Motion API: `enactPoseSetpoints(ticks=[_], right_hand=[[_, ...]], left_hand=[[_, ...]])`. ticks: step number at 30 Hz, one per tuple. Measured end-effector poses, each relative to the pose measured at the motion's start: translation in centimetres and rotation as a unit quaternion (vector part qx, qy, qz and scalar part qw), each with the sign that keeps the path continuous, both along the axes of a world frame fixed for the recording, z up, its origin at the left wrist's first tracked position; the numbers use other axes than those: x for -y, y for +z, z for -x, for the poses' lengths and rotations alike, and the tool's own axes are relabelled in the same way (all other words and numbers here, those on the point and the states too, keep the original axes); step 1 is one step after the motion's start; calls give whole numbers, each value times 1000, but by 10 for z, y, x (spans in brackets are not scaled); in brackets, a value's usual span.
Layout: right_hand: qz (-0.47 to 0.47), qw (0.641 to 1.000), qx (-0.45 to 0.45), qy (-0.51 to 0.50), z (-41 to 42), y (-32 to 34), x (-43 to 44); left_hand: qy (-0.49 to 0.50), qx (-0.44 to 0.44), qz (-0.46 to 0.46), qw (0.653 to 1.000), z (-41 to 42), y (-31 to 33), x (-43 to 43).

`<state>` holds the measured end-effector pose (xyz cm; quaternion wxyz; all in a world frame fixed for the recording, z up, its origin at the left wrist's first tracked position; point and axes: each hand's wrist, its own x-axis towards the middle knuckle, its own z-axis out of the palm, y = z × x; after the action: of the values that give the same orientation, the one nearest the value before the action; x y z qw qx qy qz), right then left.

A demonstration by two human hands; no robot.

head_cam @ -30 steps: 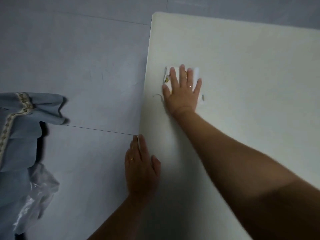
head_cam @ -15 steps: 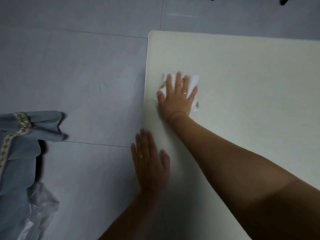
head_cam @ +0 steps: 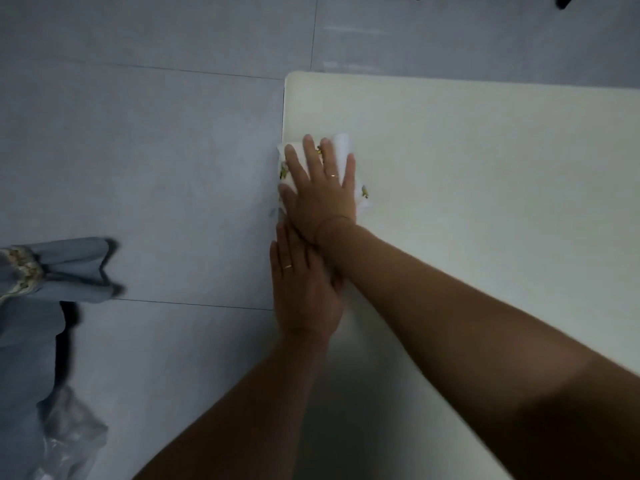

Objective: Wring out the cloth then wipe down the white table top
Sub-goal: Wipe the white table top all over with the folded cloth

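R hand flat, pressing cloth at table left edge | L hand flat – open top rightward

Right hand flat, fingers spread, pressing white cloth on table at left edge near far corner. Left hand flat on same edge just behind, under right wrist. Grey tile floor left. Blue garment, clear plastic lower left.

No readable text, labels or numbers anywhere.
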<state>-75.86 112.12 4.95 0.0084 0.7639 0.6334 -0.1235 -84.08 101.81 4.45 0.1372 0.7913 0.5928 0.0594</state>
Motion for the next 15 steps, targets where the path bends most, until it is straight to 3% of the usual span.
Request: enactPoseSetpoints(ticks=[3, 6, 8, 10, 15], right_hand=[[-10, 990, 3, 138, -49, 4, -14], [-6, 1000, 12, 2, -88, 2, -39], [-11, 993, 10, -120, -71, -2, -54], [-13, 988, 2, -156, -37, -3, -62], [-14, 992, 11, 129, -38, 3, -70]], left_hand=[[12, -20, 4, 1000, -1, 1, 1], [10, -24, 2, 1000, -2, 1, 1], [13, -12, 0, 1000, -1, 2, 0], [7, -3, 11, 1000, -1, 2, 0], [13, 3, -3, 1000, -1, 1, 1]])
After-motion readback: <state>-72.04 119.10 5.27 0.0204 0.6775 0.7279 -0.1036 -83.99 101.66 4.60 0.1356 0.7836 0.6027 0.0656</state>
